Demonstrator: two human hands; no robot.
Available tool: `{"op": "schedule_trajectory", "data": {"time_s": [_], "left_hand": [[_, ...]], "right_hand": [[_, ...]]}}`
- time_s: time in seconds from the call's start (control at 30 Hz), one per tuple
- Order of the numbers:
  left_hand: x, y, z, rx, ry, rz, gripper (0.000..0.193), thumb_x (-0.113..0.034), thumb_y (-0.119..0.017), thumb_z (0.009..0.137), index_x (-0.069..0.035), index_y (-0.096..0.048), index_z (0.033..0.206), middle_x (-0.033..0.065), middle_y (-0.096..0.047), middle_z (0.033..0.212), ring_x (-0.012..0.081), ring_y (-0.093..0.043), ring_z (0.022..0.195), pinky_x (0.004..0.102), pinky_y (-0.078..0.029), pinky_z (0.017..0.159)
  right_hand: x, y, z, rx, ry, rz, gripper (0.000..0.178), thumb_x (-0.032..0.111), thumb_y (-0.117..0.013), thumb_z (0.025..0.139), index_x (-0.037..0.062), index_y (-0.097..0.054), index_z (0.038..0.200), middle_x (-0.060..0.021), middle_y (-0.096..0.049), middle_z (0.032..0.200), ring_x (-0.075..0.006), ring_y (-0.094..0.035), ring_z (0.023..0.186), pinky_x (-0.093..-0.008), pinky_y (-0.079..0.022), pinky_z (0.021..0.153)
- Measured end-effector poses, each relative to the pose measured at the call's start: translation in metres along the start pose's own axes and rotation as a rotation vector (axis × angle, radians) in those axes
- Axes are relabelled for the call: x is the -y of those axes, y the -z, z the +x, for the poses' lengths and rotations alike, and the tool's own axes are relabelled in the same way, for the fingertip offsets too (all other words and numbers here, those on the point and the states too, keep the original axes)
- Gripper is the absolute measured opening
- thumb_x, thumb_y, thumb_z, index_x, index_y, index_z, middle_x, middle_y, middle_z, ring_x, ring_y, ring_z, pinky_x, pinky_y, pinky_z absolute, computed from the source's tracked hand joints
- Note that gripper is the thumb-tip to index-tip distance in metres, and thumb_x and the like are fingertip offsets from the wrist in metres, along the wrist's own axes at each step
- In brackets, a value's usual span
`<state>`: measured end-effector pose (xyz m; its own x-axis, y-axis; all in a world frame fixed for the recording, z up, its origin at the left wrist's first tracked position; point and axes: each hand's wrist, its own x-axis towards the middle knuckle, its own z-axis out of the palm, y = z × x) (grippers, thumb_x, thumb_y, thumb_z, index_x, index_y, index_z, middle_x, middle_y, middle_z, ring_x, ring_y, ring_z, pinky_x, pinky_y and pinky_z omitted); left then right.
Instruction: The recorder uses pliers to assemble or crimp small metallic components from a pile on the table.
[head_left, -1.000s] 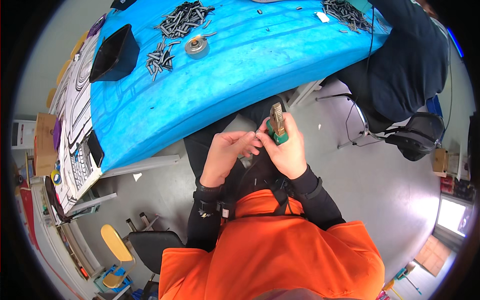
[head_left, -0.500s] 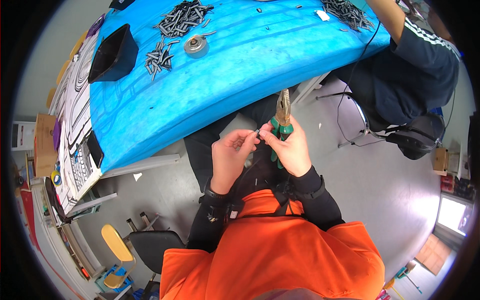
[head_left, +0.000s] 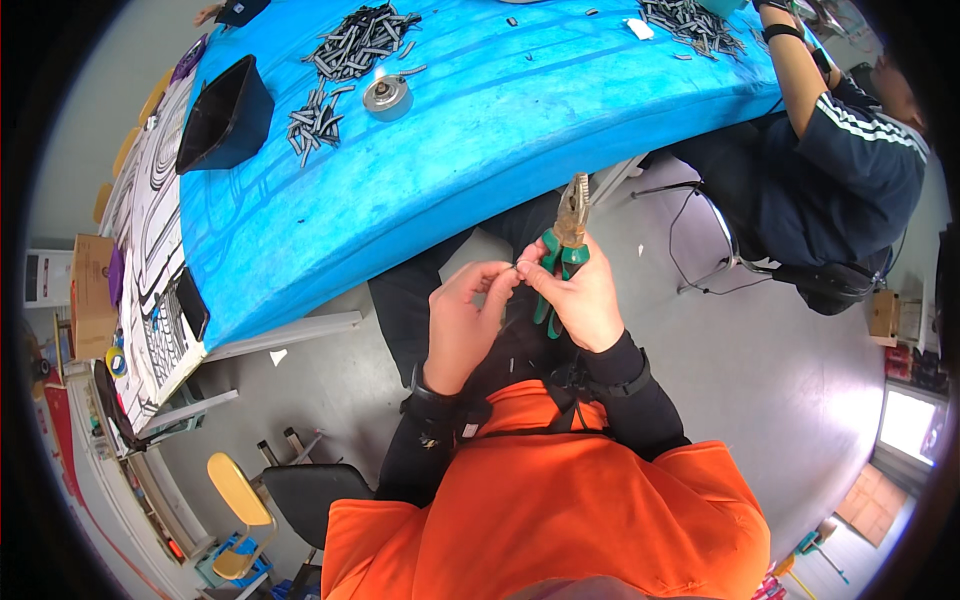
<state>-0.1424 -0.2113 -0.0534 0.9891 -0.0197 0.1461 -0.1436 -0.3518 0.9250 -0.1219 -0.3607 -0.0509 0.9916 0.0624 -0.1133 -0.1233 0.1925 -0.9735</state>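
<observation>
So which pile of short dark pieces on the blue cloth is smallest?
The small pile between the black bin and the round metal container; the large pile beyond it and the far-right pile are bigger.

pliers in right hand

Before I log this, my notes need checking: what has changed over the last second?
The pliers, held in the right hand throughout, have swung upward and rightward, baring more green handle. The co-worker at right has shifted, a bare forearm now showing. Unchanged: left hand meeting the right at a small piece, black bin, metal tin.
</observation>
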Motion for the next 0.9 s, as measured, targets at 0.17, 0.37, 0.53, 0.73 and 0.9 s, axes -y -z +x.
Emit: {"op": "schedule_trajectory", "data": {"time_s": [0.17, 0.37, 0.53, 0.73, 0.9], "left_hand": [[0.007, 0.0, -0.001, 0.052, 0.256, -0.485, 0.011, -0.005, -0.062, 0.089, 0.003, -0.065, 0.097, 0.0066, -0.068, 0.085, 0.0094, -0.062, 0.076, 0.0224, -0.049, 0.07], [0.005, 0.001, 0.0, 0.006, 0.309, -0.53, 0.01, -0.003, -0.064, 0.088, 0.003, -0.065, 0.097, 0.0063, -0.068, 0.085, 0.0085, -0.062, 0.076, 0.0206, -0.049, 0.069], [0.005, -0.006, -0.003, -0.043, 0.235, -0.44, 0.009, 0.0, -0.064, 0.087, 0.004, -0.065, 0.096, 0.0059, -0.068, 0.085, 0.0078, -0.062, 0.076, 0.0204, -0.049, 0.068], [0.008, -0.005, -0.002, -0.07, 0.102, -0.201, 0.01, 0.001, -0.064, 0.086, 0.005, -0.065, 0.095, 0.0053, -0.069, 0.085, 0.0062, -0.061, 0.076, 0.0199, -0.048, 0.069], [-0.01, -0.011, 0.002, -0.127, 0.037, 0.021, 0.01, -0.004, -0.07, 0.082, 0.001, -0.068, 0.089, 0.004, -0.069, 0.077, 0.0089, -0.065, 0.072, 0.0232, -0.05, 0.066]], "right_hand": [[-0.003, 0.003, 0.0, 0.021, 0.019, 0.01, 0.023, -0.003, -0.065, 0.078, 0.0026, -0.05, 0.095, -0.0037, -0.062, 0.085, -0.0094, -0.06, 0.078, -0.0245, -0.049, 0.071], [0.003, 0.0, -0.004, 0.05, 0.028, -0.005, 0.025, -0.009, -0.063, 0.08, 0.0008, -0.048, 0.098, -0.0084, -0.062, 0.09, -0.0132, -0.062, 0.081, -0.0263, -0.051, 0.072], [-0.002, 0.0, -0.004, -0.004, 0.0, 0.014, 0.025, -0.009, -0.064, 0.079, 0.0007, -0.05, 0.097, -0.008, -0.063, 0.091, -0.0129, -0.062, 0.082, -0.0259, -0.05, 0.075], [0.001, 0.0, -0.002, 0.016, 0.036, 0.014, 0.027, -0.009, -0.065, 0.079, 0.0007, -0.049, 0.098, -0.0071, -0.062, 0.089, -0.0132, -0.061, 0.085, -0.0267, -0.05, 0.074], [0.004, -0.002, -0.002, -0.097, 0.009, -0.008, 0.023, -0.002, -0.067, 0.08, 0.0034, -0.051, 0.096, -0.0017, -0.061, 0.084, -0.0086, -0.059, 0.078, -0.0242, -0.048, 0.072]]}}
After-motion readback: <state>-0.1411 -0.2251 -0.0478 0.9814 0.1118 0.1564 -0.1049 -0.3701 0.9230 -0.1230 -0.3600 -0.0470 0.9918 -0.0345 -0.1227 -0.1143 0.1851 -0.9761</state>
